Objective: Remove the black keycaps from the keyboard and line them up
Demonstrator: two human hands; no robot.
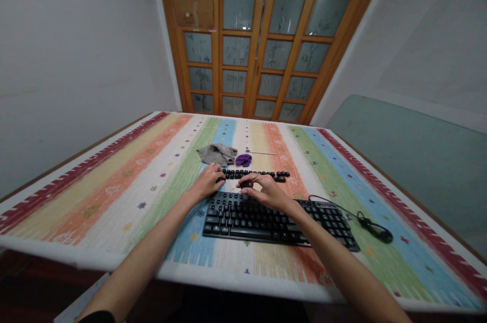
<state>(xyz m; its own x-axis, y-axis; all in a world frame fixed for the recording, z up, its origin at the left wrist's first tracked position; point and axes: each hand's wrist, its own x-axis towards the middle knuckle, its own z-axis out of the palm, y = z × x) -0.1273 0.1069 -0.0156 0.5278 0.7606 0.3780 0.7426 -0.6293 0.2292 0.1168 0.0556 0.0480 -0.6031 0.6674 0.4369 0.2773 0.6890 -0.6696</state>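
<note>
Ahead of me, on the far side of the room, orange-brown wooden doors (246, 33) hold a grid of frosted glass panes (236, 50) with plant designs; a brown cardboard sheet (194, 4) is taped over the upper left. Plain grey-white walls rise on both sides, the left wall (76, 34) faintly marked. Near me stands a table under a striped, multicoloured tablecloth (114, 181). A grey-green panel (411, 145) stands along the right wall (422, 34). Light is soft and dim.

Table (213, 277) | striped cover (114, 186) | on it: black keyboard (251, 221), keycaps (232, 174), grey cloth (216, 154), purple bundle (244, 160)
</note>
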